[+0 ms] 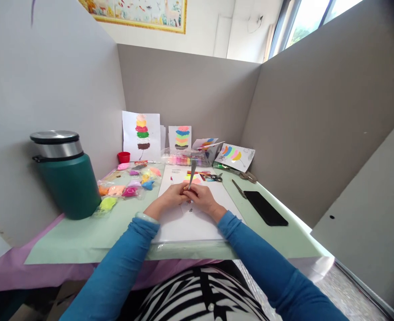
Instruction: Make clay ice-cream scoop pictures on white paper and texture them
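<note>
Over the white sheet (213, 227) in the middle of the table, my left hand (173, 196) and my right hand (201, 198) meet with their fingertips together. A thin grey, blade-like tool (192, 171) sticks up from between them; which hand grips it is hard to tell. The fingers of both hands are bent and closed. Anything else between the fingertips is hidden. Just beyond the hands lies a small paper with coloured stripes (197, 178), partly covered by them. Small dark marks show on the sheet below my fingers.
A green flask (71, 187) stands at the left, beside bags of coloured clay (130, 191) and a red cup (123, 157). Scissors (217, 177) and pencils lie beyond my hands. A black phone (265, 208) and a pen (238, 188) are at the right. Drawings (141, 136) lean at the back; grey partitions surround the table.
</note>
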### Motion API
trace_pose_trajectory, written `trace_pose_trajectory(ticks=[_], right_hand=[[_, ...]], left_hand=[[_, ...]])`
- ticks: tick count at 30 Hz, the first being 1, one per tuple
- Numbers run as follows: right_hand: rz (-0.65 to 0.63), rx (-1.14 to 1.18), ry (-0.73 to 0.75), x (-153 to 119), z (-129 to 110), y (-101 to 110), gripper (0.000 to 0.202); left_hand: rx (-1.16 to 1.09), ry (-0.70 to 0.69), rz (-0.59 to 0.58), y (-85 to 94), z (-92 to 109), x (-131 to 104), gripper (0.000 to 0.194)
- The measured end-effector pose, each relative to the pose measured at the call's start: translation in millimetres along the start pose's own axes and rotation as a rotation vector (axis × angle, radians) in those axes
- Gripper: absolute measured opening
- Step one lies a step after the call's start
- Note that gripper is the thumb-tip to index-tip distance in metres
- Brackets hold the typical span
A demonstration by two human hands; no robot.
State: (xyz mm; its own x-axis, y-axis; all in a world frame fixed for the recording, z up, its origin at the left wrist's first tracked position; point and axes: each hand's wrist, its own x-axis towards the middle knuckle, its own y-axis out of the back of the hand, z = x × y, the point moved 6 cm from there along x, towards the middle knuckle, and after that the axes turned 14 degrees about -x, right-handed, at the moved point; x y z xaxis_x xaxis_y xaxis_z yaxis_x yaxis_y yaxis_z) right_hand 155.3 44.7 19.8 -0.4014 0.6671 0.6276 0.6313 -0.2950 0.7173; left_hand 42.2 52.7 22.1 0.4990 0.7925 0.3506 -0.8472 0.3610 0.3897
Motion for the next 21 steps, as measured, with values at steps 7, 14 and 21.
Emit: trace_pose_trajectory(ticks=[7, 14, 21], right_hand=[[0.086, -0.377, -0.621, -9.8, 70.9, 32.6, 0.034], [-0.351, -0.799, -0.516, -25.4, 80.4, 17.3, 0.031], [-0.382, -0.816, -0.381, -23.3, 54.8, 10.6, 0.03]], left_hand=[[-0.202, 0.218, 0.285, 21.1, -12.1, -1.6, 0.015], [-0.134, 0.304, 0.359, 25.4, -18.0, -3.1, 0.011], [0.168, 0.251, 0.2, 13.7, 0.2, -4.4, 0.018]])
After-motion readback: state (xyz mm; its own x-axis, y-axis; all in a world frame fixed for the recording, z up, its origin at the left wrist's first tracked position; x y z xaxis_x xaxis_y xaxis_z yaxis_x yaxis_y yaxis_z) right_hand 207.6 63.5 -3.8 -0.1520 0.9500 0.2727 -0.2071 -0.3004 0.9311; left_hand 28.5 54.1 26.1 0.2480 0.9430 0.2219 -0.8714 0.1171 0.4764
